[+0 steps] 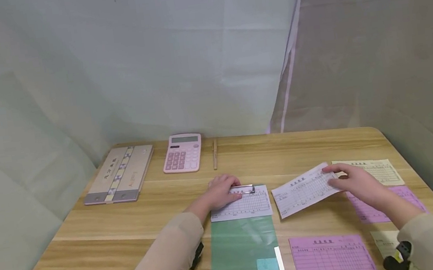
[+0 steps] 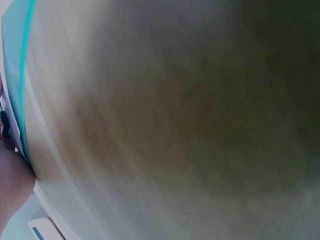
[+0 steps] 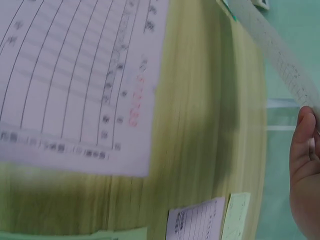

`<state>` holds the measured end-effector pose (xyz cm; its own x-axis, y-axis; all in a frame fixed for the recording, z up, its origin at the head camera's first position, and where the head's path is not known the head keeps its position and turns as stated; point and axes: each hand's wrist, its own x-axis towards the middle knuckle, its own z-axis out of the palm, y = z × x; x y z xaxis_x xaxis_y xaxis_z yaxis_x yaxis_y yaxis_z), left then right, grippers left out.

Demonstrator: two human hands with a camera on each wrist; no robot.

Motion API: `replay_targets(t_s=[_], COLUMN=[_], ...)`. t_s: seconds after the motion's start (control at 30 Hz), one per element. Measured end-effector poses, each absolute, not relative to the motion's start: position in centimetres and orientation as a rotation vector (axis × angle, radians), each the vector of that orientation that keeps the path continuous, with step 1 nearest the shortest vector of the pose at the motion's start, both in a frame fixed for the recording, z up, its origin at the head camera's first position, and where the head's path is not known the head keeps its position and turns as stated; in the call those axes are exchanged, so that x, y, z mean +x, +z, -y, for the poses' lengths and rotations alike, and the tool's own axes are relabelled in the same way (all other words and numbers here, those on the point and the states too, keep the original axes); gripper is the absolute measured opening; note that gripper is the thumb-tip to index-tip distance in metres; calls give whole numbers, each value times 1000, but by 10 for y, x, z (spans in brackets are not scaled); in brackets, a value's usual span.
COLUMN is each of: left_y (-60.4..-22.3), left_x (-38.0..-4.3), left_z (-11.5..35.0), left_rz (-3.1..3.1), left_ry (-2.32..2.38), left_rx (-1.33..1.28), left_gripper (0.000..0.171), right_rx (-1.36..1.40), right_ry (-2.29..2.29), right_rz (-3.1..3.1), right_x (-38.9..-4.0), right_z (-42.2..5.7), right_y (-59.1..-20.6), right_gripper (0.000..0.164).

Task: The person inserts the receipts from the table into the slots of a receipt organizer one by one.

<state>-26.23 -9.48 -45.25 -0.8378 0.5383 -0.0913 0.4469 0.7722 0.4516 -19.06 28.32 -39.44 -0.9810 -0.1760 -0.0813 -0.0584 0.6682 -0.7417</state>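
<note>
A translucent green clipboard (image 1: 242, 244) lies on the table with a white form slip (image 1: 259, 202) under its metal clip (image 1: 243, 189). My left hand (image 1: 221, 193) grips the clipboard's top edge at the clip, thumb lying over the slip; in the left wrist view only part of this hand (image 2: 15, 177) shows at the edge. To the right, my right hand (image 1: 358, 183) pinches a second white form slip (image 1: 302, 192) by its right end, lifted and tilted above the table. In the right wrist view the held slip (image 3: 280, 55) appears nearly edge-on beside the thumb.
Pink slips (image 1: 332, 256) and pale yellow slips (image 1: 379, 171) lie at the right, partly under my right arm. A pink calculator (image 1: 183, 153), a pen (image 1: 215, 154) and a beige binder (image 1: 118, 176) sit along the back and left. Curtains hang behind the table.
</note>
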Motion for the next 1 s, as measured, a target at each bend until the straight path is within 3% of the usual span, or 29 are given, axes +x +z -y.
replay_targets(t_s=[0.4, 1.0], left_y=[-453, -457], left_x=[-263, -264], left_z=[96, 95], left_rz=[-2744, -2770], left_ry=[633, 603], left_rx=[773, 777], left_gripper=[38, 37], right_rx=[-274, -475], right_ry=[-1395, -1315], right_rz=[-2550, -2382], right_x=[-197, -209], right_z=[-258, -168], right_y=[-402, -430], right_gripper=[44, 29])
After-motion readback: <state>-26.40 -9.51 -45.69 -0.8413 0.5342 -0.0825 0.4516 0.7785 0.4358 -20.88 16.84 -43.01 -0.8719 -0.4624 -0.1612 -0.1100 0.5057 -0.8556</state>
